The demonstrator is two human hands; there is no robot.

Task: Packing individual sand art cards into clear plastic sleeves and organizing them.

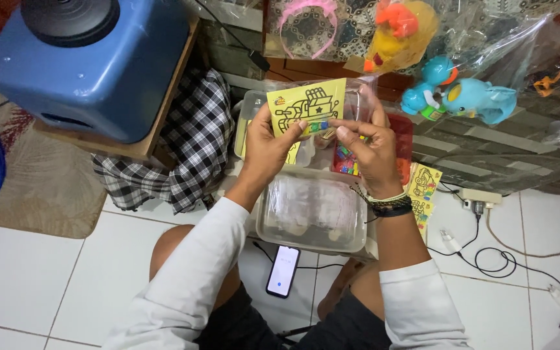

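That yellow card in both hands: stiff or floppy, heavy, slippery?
The yellow card looks thin and flat, so probably light and bendy. The left hand and right hand pinch its lower edge and it stands unsagged, suggesting some stiffness. Its clear sleeve may be slippery.

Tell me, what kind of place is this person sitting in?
Probably a home floor used for packing small toys to sell. The person sits on white floor tiles, both hands hold a yellow picture card over clear plastic tubs, and bagged plastic toys hang nearby.

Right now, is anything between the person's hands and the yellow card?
No. Both the left hand and the right hand already grip the yellow card directly, above the clear plastic boxes.
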